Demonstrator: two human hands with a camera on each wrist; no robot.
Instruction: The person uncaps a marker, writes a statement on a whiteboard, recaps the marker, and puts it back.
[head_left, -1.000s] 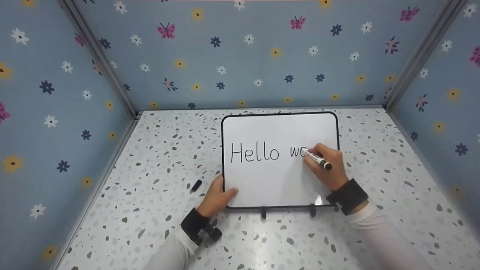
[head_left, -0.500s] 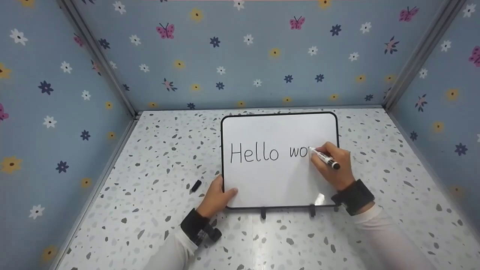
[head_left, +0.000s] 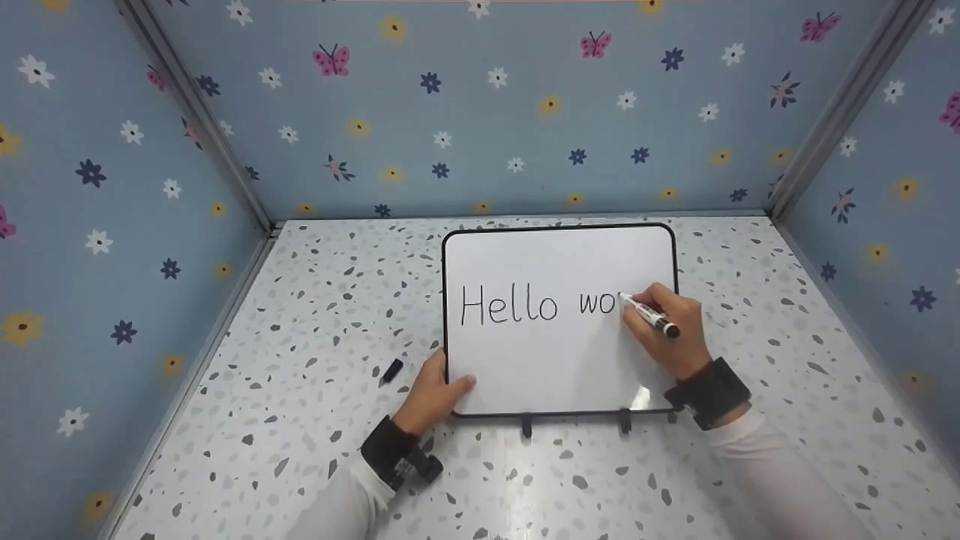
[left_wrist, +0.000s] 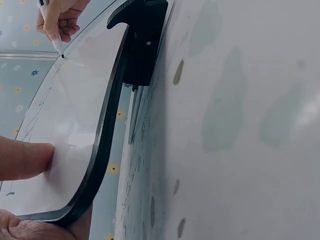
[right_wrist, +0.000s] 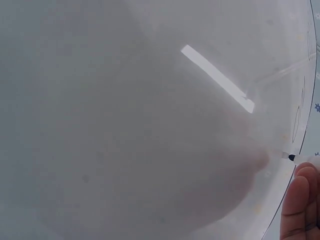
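A whiteboard (head_left: 540,367) with a black rim leans back on black stand feet (head_left: 625,421) and bears the handwritten words "Hello wo", with part of another stroke beside the marker tip. My left hand (head_left: 431,397) grips its lower left edge; in the left wrist view the thumb (left_wrist: 27,159) lies across the front face. In my right hand (head_left: 671,334) a white marker (head_left: 651,316) with a black end is pinched, tip at the board just right of the "o". The right wrist view shows the dark marker tip (right_wrist: 291,157) close to the glossy board. Fingers behind the board are hidden.
A black marker cap (head_left: 392,371) lies on the speckled tabletop (head_left: 315,315), left of the board. Blue panels (head_left: 495,112) printed with flowers and butterflies enclose the back and both sides. A black wrist camera strap sits on each forearm.
My right hand has shifted slightly right with the marker, completing the "o" and adding part of a stroke after it. Over the last half second it has barely moved. The left hand stays put.
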